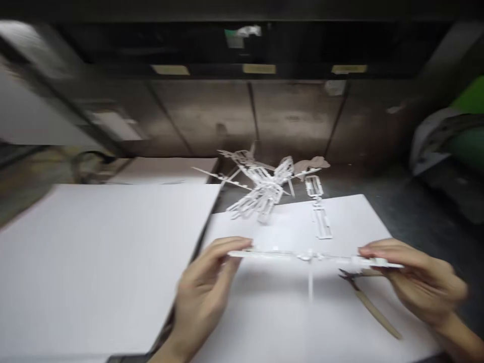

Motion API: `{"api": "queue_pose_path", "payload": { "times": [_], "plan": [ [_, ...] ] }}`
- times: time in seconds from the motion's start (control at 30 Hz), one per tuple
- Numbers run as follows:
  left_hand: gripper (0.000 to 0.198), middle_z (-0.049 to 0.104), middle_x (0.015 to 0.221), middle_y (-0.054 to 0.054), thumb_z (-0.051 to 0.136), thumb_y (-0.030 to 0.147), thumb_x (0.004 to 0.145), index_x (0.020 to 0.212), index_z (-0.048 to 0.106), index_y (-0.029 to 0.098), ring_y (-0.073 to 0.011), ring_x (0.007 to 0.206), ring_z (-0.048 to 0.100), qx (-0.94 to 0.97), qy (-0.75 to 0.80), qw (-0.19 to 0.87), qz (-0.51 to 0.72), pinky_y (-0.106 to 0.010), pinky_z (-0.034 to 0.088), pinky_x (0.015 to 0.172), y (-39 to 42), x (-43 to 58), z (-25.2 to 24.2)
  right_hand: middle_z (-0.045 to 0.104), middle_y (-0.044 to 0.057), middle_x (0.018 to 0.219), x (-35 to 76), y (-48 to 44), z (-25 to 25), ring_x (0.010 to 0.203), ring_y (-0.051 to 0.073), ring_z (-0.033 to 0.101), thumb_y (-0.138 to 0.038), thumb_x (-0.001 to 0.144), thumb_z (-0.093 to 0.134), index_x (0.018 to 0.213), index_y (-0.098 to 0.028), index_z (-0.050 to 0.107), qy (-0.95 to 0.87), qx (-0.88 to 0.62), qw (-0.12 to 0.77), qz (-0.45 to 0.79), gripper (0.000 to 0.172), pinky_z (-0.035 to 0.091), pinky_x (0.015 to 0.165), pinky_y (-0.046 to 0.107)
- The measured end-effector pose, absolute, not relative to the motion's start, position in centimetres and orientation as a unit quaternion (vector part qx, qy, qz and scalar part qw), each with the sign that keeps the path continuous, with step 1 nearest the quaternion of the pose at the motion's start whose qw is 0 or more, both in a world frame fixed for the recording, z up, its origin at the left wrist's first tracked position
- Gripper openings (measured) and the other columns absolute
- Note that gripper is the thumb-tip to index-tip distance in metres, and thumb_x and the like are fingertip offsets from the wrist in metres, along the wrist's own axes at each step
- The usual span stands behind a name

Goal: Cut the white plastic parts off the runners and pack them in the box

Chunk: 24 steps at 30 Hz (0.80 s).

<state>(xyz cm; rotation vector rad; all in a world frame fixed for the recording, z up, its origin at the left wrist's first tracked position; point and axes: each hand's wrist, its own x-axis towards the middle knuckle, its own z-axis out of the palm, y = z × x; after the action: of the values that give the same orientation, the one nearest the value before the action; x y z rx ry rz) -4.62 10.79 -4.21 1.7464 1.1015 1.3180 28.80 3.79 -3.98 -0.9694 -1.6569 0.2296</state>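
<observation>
My left hand (206,292) and my right hand (416,277) hold the two ends of a long thin white plastic frame (302,256), level above a white sheet (287,322). A short white stem hangs down from the frame's middle. The fingers of both hands are pinched on the frame's ends. Under my right hand lies a tool with a tan handle (372,307), perhaps cutters. The picture is smeared by motion.
A heap of loose white plastic frames (260,189) lies behind the sheet, and one narrow frame piece (319,217) rests on it. A large white board (98,262) covers the left. Dark cabinets stand behind. A grey and green bundle (449,141) sits at the right.
</observation>
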Motion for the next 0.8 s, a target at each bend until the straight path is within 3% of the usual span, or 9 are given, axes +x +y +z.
{"api": "queue_pose_path", "payload": {
  "times": [0.07,0.27,0.37,0.6,0.7,0.8],
  "plan": [
    [0.012,0.077,0.110,0.002,0.067,0.038,0.097,0.103,0.077,0.033,-0.0163,0.108,0.070,0.618,0.503,0.345,0.497,-0.021,0.053,0.100,10.5,-4.1,-3.8,0.082,0.006,0.105,28.4,4.0,-3.4,0.089,0.026,0.078,0.003,0.084,0.075,0.126,-0.025,0.075,-0.733,-0.382,0.553,0.102,0.051,0.067,0.071,0.038],
    [0.036,0.078,0.116,0.003,0.069,0.065,0.086,0.100,0.075,0.033,-0.0212,0.112,0.071,0.557,0.602,0.407,0.403,-0.022,0.056,0.097,10.6,-3.4,-3.4,0.082,0.008,0.103,28.3,4.2,-2.9,0.088,0.025,0.078,-0.001,0.087,0.076,0.128,-0.022,0.074,-0.729,-0.364,0.567,0.119,0.046,0.067,0.069,0.038],
    [0.040,0.078,0.116,0.001,0.072,0.067,0.083,0.100,0.075,0.030,-0.0229,0.106,0.073,0.546,0.598,0.433,0.396,-0.026,0.058,0.093,10.8,-3.2,-3.2,0.081,0.007,0.105,28.4,3.9,-2.9,0.091,0.024,0.078,0.000,0.086,0.077,0.130,-0.023,0.073,-0.725,-0.369,0.566,0.134,0.049,0.067,0.072,0.036],
    [0.063,0.074,0.082,-0.002,0.077,0.064,0.080,0.126,0.067,0.024,-0.0242,0.082,0.073,0.527,0.580,0.462,0.415,-0.034,0.061,0.082,12.5,-3.8,-3.2,0.075,0.007,0.126,28.8,3.9,-3.2,0.100,0.024,0.079,-0.014,0.081,0.088,0.147,-0.036,0.060,-0.694,-0.415,0.522,0.272,0.076,0.069,0.086,0.035],
    [0.064,0.076,0.086,-0.005,0.074,0.067,0.081,0.127,0.069,0.022,-0.0255,0.080,0.075,0.557,0.569,0.490,0.355,-0.036,0.063,0.080,13.5,-5.5,-2.8,0.078,0.006,0.117,28.6,4.2,-2.9,0.096,0.024,0.080,-0.021,0.078,0.092,0.139,-0.034,0.068,-0.681,-0.433,0.527,0.267,0.067,0.069,0.087,0.034],
    [0.056,0.079,0.096,0.000,0.071,0.069,0.083,0.128,0.068,0.036,-0.0272,0.086,0.077,0.563,0.597,0.425,0.382,-0.037,0.065,0.076,11.9,-7.2,-2.1,0.081,0.006,0.100,28.5,4.2,-2.9,0.088,0.024,0.081,-0.031,0.079,0.091,0.118,-0.026,0.079,-0.640,-0.469,0.559,0.242,0.041,0.069,0.081,0.031]
  ]
}}
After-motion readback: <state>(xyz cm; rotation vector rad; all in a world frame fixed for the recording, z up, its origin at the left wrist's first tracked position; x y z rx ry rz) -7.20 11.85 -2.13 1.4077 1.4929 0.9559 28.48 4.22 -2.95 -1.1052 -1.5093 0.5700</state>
